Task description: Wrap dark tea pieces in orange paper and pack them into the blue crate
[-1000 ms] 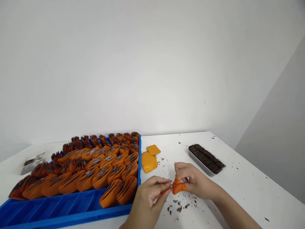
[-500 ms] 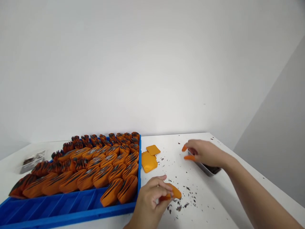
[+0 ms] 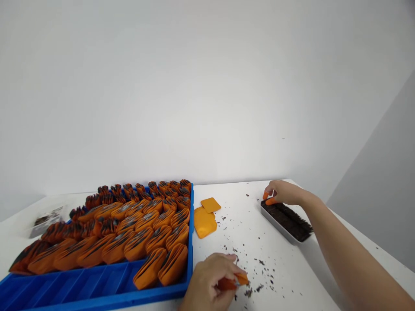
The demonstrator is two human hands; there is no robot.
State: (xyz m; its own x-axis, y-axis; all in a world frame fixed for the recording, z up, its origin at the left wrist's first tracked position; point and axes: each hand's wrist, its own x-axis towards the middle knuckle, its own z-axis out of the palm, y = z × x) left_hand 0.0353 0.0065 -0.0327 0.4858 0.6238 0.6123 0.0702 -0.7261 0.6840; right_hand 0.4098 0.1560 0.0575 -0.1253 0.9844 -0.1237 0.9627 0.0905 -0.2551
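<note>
My left hand (image 3: pixel 212 280) is closed on a small orange pouch (image 3: pixel 235 280) low over the white table (image 3: pixel 324 259), just right of the blue tray. My right hand (image 3: pixel 281 193), with orange covers on its fingertips, reaches to the far end of a narrow grey tray of dark brown blocks (image 3: pixel 287 220) and pinches there; what it grips is too small to make out. Dark crumbs (image 3: pixel 256 268) are scattered on the table between the hands.
A blue tray (image 3: pixel 97 289) at the left holds several rows of orange pouches with dark filling (image 3: pixel 129 229). Flat orange pouches (image 3: pixel 205 218) lie beside its right edge. A clear container with dark bits (image 3: pixel 45 220) sits far left. A white wall stands behind.
My hands have separated. The right hand went from the pouch to the far end of the tray of dark blocks. The left hand kept the orange pouch and dropped lower.
</note>
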